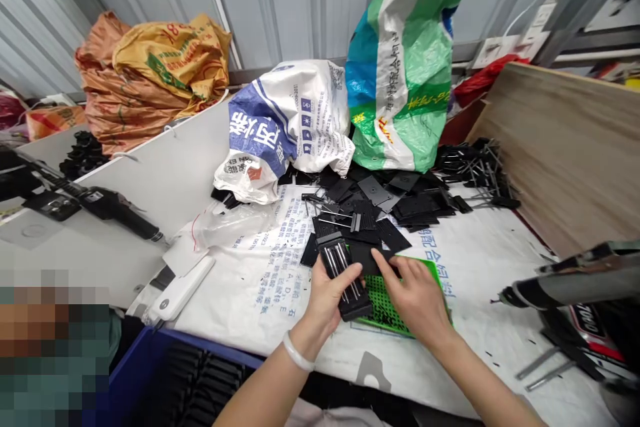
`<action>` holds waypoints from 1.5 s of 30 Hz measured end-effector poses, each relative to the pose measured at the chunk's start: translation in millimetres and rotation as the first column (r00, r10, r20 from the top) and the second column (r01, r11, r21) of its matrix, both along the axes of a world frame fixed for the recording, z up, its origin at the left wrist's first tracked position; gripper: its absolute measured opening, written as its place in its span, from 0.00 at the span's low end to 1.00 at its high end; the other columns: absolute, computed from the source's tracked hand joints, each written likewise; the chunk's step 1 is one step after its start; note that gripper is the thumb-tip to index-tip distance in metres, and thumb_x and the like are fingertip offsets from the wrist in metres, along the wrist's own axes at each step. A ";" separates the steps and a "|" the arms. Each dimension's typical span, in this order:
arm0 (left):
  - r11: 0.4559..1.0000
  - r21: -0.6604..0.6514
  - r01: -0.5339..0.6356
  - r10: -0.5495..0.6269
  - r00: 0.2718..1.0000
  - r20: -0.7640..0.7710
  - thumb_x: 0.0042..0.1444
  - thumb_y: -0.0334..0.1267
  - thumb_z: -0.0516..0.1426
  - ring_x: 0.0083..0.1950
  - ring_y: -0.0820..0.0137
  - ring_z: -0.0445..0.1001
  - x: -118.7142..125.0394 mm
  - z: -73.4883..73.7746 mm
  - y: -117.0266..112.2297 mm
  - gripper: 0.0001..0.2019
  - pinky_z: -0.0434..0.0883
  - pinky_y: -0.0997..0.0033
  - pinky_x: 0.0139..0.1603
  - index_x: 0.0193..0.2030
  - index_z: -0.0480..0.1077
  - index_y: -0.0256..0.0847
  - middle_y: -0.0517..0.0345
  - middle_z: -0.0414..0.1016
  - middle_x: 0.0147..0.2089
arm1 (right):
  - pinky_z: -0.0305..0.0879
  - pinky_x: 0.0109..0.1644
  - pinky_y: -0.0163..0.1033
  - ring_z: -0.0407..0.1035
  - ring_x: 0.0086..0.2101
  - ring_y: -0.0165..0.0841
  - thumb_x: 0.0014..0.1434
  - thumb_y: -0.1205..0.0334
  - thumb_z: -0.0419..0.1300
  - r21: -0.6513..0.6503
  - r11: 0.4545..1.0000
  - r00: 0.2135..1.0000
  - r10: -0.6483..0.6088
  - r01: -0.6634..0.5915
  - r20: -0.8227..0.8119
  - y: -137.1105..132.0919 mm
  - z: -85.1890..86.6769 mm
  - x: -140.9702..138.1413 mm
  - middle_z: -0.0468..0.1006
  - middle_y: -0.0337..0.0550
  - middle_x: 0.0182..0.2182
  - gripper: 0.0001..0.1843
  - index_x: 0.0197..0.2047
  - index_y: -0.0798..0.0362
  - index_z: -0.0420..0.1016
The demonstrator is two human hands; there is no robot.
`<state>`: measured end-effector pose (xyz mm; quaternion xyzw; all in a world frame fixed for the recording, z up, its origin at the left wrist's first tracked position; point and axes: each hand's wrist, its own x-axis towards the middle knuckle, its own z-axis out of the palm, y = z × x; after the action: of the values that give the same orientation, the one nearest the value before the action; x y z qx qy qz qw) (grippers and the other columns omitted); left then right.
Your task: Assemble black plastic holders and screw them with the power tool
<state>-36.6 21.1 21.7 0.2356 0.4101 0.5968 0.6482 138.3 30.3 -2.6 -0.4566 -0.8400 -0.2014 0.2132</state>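
Left hand clamped on a black plastic bracket in the head view, held upright-tilted over the table, with several parallel steel rods running along its face, and a white bangle on that wrist. Right hand just beside it, hands close but not clamped on the same piece, fingers lying on a flat black plate; cannot tell if they grip it. Green perforated mat under and between the hands. Loose pile of black plastic plates spread on a white printed woven sheet just ahead, more black parts with metal pins further right. Behind the pile, white-blue woven sack and green-white woven sack against corrugated metal wall; orange-yellow sacks back left. Wooden board leans at right. Power tool lower right, another black power tool on white tabletop at left. Blue crate of black parts at bottom left, white power bank and clear plastic bag near it. Pixelated patch covers lower-left corner.
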 end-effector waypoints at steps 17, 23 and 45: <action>0.985 -0.039 0.171 -0.159 0.965 0.207 0.53 0.41 0.60 0.48 0.58 0.77 -14.1 1.0 -10.0 0.19 0.72 0.56 0.51 0.52 0.69 0.40 0.50 0.79 0.46 | 0.68 0.51 0.47 0.66 0.46 0.40 0.59 0.55 0.62 -0.544 0.760 0.759 -0.106 -0.355 -0.643 -16.9 -7.9 1.0 0.64 0.45 0.45 0.22 0.52 0.49 0.58; 0.999 -0.003 0.035 -0.033 0.973 0.228 0.61 0.54 0.53 0.62 0.57 0.69 4.5 -5.6 -14.5 0.25 0.61 0.57 0.65 0.53 0.73 0.37 0.48 0.77 0.54 | 0.70 0.47 0.47 0.68 0.44 0.41 0.61 0.51 0.60 -0.519 0.820 0.790 -0.144 -0.242 -0.596 -32.3 5.2 -22.9 0.67 0.47 0.43 0.23 0.55 0.50 0.61; 0.985 -0.083 0.153 -0.138 0.976 0.166 0.54 0.41 0.63 0.40 0.65 0.78 -20.5 -8.5 -21.5 0.17 0.78 0.63 0.37 0.47 0.65 0.38 0.48 0.77 0.48 | 0.65 0.48 0.56 0.61 0.44 0.47 0.58 0.68 0.53 -0.467 0.870 0.969 0.051 -0.162 -0.241 45.1 1.7 58.0 0.67 0.52 0.47 0.24 0.58 0.45 0.71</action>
<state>-57.1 -0.4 13.2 0.1852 0.3667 0.5444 0.7313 196.3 75.4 -0.9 -0.4675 -0.8586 0.0785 0.1952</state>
